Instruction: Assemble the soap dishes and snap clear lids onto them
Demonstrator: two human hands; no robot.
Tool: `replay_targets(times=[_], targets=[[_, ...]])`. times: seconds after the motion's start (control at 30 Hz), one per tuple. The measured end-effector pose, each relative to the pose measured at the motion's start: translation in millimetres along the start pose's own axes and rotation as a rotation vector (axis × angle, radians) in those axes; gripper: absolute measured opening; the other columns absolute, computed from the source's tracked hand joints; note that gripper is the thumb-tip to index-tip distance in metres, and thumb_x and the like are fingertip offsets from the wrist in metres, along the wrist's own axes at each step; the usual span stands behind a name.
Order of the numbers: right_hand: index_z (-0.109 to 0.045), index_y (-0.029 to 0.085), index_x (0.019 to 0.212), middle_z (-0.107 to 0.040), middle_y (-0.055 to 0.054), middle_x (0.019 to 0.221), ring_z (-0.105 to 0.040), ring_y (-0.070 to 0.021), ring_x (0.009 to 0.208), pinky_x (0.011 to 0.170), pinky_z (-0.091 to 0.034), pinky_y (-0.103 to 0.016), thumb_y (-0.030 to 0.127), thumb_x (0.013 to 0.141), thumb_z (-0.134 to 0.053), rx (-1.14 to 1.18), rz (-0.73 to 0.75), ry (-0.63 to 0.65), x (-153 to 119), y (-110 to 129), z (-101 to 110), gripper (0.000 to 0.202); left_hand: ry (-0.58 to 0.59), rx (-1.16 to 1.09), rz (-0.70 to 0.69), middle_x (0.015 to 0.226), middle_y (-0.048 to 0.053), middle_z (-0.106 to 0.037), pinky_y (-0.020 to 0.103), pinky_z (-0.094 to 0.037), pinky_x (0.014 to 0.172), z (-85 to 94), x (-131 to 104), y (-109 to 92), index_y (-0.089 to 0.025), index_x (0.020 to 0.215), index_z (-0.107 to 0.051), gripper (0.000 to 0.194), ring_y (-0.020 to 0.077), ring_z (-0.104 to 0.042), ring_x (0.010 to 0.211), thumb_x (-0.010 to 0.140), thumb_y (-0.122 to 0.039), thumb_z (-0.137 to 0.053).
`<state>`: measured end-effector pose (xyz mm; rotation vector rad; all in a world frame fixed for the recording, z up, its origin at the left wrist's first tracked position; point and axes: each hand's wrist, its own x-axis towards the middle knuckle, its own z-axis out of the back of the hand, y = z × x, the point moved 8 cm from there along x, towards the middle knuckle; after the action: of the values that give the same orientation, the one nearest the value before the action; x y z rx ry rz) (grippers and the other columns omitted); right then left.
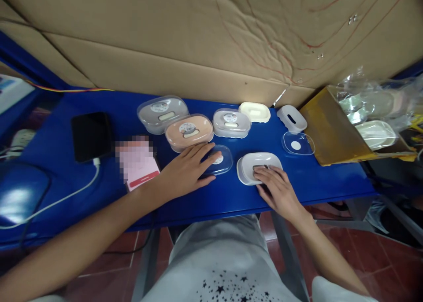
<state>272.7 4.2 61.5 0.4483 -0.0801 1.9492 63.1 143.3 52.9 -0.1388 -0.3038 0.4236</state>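
My left hand reaches over the left part of a clear plastic lid with a round white sticker. Its fingers are stretched out and apart, the index fingertip at the sticker. My right hand grips the front right side of a light grey soap dish, fingertips inside it and thumb at its near edge. Behind the left hand stand a peach soap box, a grey soap box and a paler soap box, all under clear stickered lids.
A cream dish, a slotted light grey tray and another clear lid lie at the back right. A cardboard carton holds bagged dishes. At left are a black device with a white cable and a lit phone.
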Motion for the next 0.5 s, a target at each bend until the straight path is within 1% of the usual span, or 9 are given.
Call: replay_targets(times=[0.1, 0.2, 0.3, 0.4, 0.43, 0.47, 0.5], targets=[[-0.048, 0.026, 0.165, -0.071, -0.010, 0.152, -0.068, -0.0268, 0.140, 0.119, -0.055, -0.056, 0.012, 0.108, -0.061, 0.031, 0.032, 0.030, 3.9, -1.9, -0.1, 0.061, 0.016, -0.016, 0.019, 0.169, 0.026, -0.046, 0.063, -0.042, 0.129, -3.5, -1.0, 1.2, -0.016, 0.159, -0.054, 0.061, 0.0446, -0.043, 0.160, 0.103, -0.034, -0.071], [-0.040, 0.029, 0.171, -0.066, -0.010, 0.158, -0.064, -0.0276, 0.146, 0.122, -0.054, -0.056, 0.019, 0.109, -0.063, 0.082, 0.039, 0.074, 8.2, -3.0, -1.7, 0.066, 0.003, -0.043, 0.054, 0.169, 0.025, -0.046, 0.064, -0.041, 0.128, -5.3, -1.0, 1.6, -0.019, 0.159, -0.056, 0.060, 0.0448, -0.045, 0.159, 0.102, -0.032, -0.071], [-0.032, 0.033, 0.174, -0.061, -0.010, 0.163, -0.059, -0.0282, 0.151, 0.124, -0.052, -0.057, 0.024, 0.111, -0.062, 0.152, 0.007, 0.098, 12.2, -4.9, -4.0, 0.070, -0.055, -0.091, 0.137, 0.164, 0.020, -0.053, 0.066, -0.042, 0.127, -1.1, -0.5, 4.9, -0.023, 0.152, -0.061, 0.054, 0.0426, -0.051, 0.154, 0.100, -0.031, -0.071], [-0.027, 0.037, 0.176, -0.058, -0.009, 0.166, -0.055, -0.0279, 0.155, 0.125, -0.052, -0.058, 0.025, 0.113, -0.057, 0.229, -0.035, 0.112, 14.4, -4.1, -9.3, 0.071, -0.151, -0.214, 0.216, 0.154, 0.016, -0.062, 0.064, -0.045, 0.125, 9.5, -1.1, 8.4, -0.023, 0.147, -0.060, 0.050, 0.0385, -0.058, 0.147, 0.100, -0.037, -0.071], [-0.024, 0.038, 0.176, -0.052, -0.009, 0.171, -0.051, -0.0284, 0.158, 0.126, -0.051, -0.058, 0.026, 0.113, -0.056, 0.258, -0.054, 0.096, 15.5, -3.3, -10.2, 0.072, -0.180, -0.265, 0.222, 0.152, 0.015, -0.063, 0.061, -0.047, 0.124, 13.2, -1.4, 7.8, -0.024, 0.147, -0.058, 0.051, 0.0369, -0.059, 0.146, 0.101, -0.040, -0.071], [-0.021, 0.039, 0.177, -0.043, -0.008, 0.177, -0.046, -0.0299, 0.161, 0.126, -0.050, -0.059, 0.027, 0.112, -0.058, 0.281, -0.071, 0.056, 17.3, -2.2, -9.3, 0.076, -0.202, -0.308, 0.210, 0.152, 0.015, -0.063, 0.059, -0.048, 0.124, 16.6, -1.6, 5.6, -0.024, 0.147, -0.056, 0.052, 0.0356, -0.059, 0.146, 0.101, -0.042, -0.072], [-0.017, 0.041, 0.177, -0.030, -0.007, 0.183, -0.039, -0.0324, 0.165, 0.127, -0.049, -0.060, 0.030, 0.111, -0.062, 0.293, -0.075, -0.002, 20.0, -0.1, -6.6, 0.081, -0.218, -0.337, 0.178, 0.154, 0.015, -0.061, 0.058, -0.048, 0.124, 19.8, -1.5, 1.6, -0.025, 0.148, -0.054, 0.054, 0.0349, -0.059, 0.146, 0.101, -0.044, -0.073]])
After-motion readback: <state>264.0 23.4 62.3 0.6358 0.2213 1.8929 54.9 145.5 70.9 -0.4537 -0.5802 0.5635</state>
